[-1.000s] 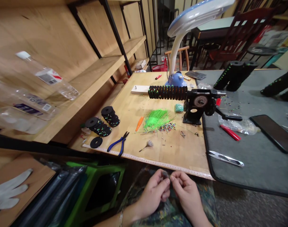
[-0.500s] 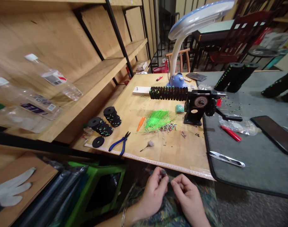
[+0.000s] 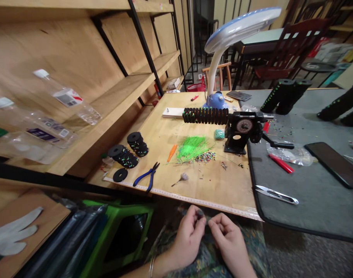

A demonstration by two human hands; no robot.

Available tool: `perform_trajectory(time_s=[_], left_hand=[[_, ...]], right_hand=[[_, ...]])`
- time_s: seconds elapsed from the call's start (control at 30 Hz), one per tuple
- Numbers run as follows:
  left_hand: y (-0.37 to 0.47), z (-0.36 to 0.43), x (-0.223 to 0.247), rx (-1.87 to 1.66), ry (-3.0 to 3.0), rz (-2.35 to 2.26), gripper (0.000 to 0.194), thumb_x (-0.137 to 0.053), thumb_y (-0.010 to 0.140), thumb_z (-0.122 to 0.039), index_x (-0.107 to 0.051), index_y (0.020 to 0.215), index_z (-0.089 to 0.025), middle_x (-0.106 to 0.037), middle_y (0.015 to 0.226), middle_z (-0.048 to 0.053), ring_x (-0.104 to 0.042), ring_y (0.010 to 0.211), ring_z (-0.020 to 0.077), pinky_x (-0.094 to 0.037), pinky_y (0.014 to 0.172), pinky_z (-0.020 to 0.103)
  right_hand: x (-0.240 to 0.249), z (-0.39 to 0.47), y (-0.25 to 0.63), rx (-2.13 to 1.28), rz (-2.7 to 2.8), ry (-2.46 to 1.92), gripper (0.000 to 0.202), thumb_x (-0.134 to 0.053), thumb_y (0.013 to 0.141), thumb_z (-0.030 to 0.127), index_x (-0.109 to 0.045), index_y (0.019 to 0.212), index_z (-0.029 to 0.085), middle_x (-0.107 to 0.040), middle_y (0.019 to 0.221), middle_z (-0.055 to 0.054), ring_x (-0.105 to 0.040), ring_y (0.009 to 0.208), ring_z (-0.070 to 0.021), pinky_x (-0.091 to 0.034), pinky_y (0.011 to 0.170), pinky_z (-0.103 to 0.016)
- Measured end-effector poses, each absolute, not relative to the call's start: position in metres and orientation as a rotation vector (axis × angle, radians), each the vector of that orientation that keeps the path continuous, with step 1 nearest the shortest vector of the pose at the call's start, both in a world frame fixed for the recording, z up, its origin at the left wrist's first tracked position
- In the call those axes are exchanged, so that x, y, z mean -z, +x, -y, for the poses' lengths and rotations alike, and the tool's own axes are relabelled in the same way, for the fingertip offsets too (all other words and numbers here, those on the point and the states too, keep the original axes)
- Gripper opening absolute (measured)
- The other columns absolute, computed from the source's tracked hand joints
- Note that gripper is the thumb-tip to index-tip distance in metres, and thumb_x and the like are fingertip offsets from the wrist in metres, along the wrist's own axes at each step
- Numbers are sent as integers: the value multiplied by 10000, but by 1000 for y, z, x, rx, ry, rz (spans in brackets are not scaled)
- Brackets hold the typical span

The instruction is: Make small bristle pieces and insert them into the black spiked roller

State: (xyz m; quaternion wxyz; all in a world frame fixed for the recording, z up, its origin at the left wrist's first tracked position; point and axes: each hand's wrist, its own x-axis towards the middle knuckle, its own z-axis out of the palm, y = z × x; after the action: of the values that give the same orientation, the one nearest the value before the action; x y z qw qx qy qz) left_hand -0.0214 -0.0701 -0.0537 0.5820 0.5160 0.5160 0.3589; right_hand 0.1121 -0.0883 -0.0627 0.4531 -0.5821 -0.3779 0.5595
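Observation:
My left hand is closed in a pinch over my lap, just off the table's front edge. A small dark, greyish bit shows at its fingertips, too blurred to name. Close beside it, my right hand also pinches, thumb against forefinger; whatever lies between those fingertips is too small to make out. On the table above them lie a small feathery grey tuft on a stem, blue-handled pliers, an orange pointed tool, a heap of bright green strands and many coloured beads.
A black hand-cranked winder carries a row of black foam discs. Black spools stand at the left. On the grey mat lie thread snips, a red pen-like object and a phone. A lamp stands behind.
The view has shifted slightly. Both hands keep their pinches and stay close together, with hardly any movement; the things on the table lie as before.

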Motion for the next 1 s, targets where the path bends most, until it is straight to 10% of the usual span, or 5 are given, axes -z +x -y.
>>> perform_trajectory(time_s=[1.0], left_hand=[[-20, 69, 52, -786, 1156, -1106, 136, -553, 863, -284, -503, 777, -190, -458, 667, -40, -406, 601, 111, -336, 572, 220]], right_hand=[[70, 84, 111, -1605, 613, -1193, 411, -647, 779, 589, -479, 777, 215, -317, 397, 151, -202, 357, -41, -124, 367, -162]])
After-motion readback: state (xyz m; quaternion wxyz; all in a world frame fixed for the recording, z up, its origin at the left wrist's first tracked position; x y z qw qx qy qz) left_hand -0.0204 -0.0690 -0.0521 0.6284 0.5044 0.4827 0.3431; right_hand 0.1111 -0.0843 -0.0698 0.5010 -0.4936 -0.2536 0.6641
